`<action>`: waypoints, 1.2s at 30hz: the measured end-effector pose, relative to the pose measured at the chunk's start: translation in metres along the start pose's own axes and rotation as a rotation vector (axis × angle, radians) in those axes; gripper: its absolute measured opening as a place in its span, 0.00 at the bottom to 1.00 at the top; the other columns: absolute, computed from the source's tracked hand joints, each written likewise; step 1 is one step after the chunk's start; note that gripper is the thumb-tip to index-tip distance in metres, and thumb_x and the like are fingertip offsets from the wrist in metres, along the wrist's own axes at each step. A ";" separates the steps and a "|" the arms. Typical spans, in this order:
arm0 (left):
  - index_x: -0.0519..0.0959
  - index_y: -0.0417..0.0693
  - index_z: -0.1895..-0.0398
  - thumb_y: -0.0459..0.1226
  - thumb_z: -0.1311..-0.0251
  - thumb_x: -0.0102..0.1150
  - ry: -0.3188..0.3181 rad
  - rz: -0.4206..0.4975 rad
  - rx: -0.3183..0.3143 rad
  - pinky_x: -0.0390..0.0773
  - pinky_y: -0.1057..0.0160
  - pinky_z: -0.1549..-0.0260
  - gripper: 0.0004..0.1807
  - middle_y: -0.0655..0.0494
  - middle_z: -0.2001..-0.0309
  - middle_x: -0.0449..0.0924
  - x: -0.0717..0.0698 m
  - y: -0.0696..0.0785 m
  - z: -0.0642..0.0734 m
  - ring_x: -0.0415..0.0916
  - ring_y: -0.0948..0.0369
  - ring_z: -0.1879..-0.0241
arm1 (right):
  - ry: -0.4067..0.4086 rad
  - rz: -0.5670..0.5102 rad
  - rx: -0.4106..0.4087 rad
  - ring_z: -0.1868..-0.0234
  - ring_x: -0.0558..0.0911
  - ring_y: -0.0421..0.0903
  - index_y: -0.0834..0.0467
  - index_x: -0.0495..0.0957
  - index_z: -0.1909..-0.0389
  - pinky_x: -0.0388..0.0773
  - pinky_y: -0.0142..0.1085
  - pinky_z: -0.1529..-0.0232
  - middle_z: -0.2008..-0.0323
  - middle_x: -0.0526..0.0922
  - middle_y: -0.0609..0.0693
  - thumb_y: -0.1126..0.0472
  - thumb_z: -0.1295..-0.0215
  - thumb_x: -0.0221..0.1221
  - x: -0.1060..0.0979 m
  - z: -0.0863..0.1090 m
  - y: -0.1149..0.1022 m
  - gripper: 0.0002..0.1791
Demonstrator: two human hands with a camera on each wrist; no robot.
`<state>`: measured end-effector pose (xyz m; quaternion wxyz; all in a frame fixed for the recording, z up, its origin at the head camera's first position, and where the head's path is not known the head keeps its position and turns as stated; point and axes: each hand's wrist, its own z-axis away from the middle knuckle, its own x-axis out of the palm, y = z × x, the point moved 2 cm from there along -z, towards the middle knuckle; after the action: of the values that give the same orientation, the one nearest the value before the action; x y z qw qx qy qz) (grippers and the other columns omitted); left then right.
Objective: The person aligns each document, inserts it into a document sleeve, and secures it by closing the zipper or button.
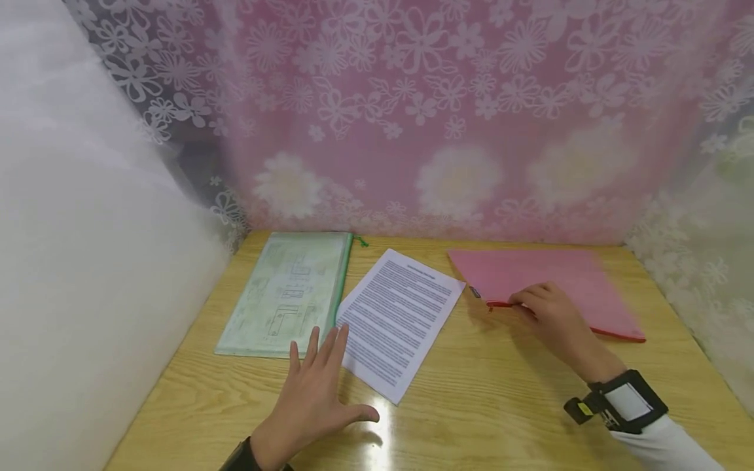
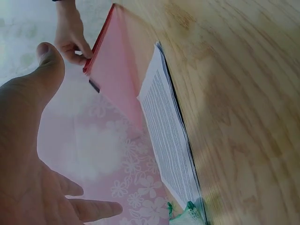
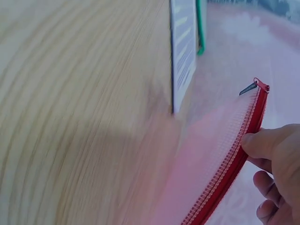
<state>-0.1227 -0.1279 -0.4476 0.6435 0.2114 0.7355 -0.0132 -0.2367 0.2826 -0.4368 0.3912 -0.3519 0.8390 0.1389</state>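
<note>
My right hand [image 1: 550,324] pinches the red zipper edge of a pink mesh zipper pouch [image 1: 554,271] between thumb and fingers. In the right wrist view, the zipper [image 3: 229,161] runs past the thumb, with a dark tab at its corner. My left hand [image 1: 315,392] is spread, fingers straight and thumb out, holding nothing. Its fingertips overlap the near corner where a printed paper stack [image 1: 400,320] meets a pale green zipper pouch [image 1: 288,294]. The green pouch shows drawings through its cover and has a green zipper along its right side.
All of this lies on a wooden table [image 1: 471,418]. A pink flowered curtain [image 1: 377,131] hangs along the far edge, and a white sheet [image 1: 100,229] borders the left side. On the right wrist sits a black strapped device [image 1: 627,402].
</note>
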 end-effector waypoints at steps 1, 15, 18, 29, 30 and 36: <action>0.45 0.47 0.15 0.78 0.64 0.66 0.005 -0.002 0.005 0.51 0.19 0.35 0.78 0.42 0.21 0.58 0.000 0.001 0.000 0.49 0.33 0.22 | 0.004 -0.012 -0.010 0.62 0.80 0.54 0.62 0.86 0.66 0.78 0.48 0.62 0.68 0.87 0.54 0.48 0.20 0.52 0.001 -0.004 -0.005 0.24; 0.41 0.52 0.15 0.83 0.63 0.56 0.103 0.047 0.050 0.50 0.24 0.30 0.77 0.42 0.18 0.48 -0.015 0.012 -0.001 0.40 0.37 0.19 | -0.039 -0.235 -0.203 0.57 0.79 0.47 0.59 0.85 0.61 0.79 0.37 0.55 0.61 0.85 0.48 0.51 0.20 0.50 0.022 -0.054 -0.084 0.20; 0.39 0.52 0.15 0.82 0.63 0.59 0.151 0.071 0.086 0.48 0.26 0.28 0.78 0.44 0.16 0.42 -0.021 0.017 -0.001 0.35 0.39 0.18 | -0.027 -0.278 -0.260 0.56 0.79 0.47 0.58 0.84 0.60 0.77 0.36 0.53 0.60 0.85 0.46 0.50 0.19 0.46 0.024 -0.065 -0.100 0.22; 0.52 0.39 0.18 0.61 0.60 0.81 0.391 0.127 0.336 0.55 0.24 0.32 0.71 0.40 0.21 0.59 -0.041 0.039 -0.013 0.52 0.36 0.22 | 0.092 -0.353 -0.392 0.52 0.79 0.48 0.57 0.84 0.61 0.78 0.36 0.47 0.61 0.87 0.45 0.65 0.34 0.68 0.036 -0.090 -0.141 0.04; 0.53 0.38 0.19 0.59 0.59 0.82 0.404 0.133 0.353 0.59 0.27 0.32 0.70 0.39 0.22 0.61 -0.041 0.040 -0.014 0.55 0.36 0.23 | 0.110 -0.363 -0.409 0.52 0.79 0.48 0.57 0.83 0.62 0.77 0.36 0.47 0.62 0.87 0.45 0.65 0.31 0.65 0.038 -0.091 -0.143 0.00; 0.63 0.33 0.25 0.44 0.50 0.81 0.474 0.178 0.466 0.81 0.52 0.42 0.53 0.37 0.32 0.74 -0.040 0.043 -0.014 0.77 0.45 0.35 | 0.179 -0.395 -0.469 0.53 0.80 0.48 0.56 0.83 0.64 0.76 0.35 0.46 0.61 0.87 0.45 0.63 0.21 0.54 0.043 -0.092 -0.151 0.11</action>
<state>-0.1183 -0.0962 -0.3957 0.3877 0.4135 0.8204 -0.0752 -0.2018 0.1071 -0.4022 0.2434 -0.5993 0.7307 0.2183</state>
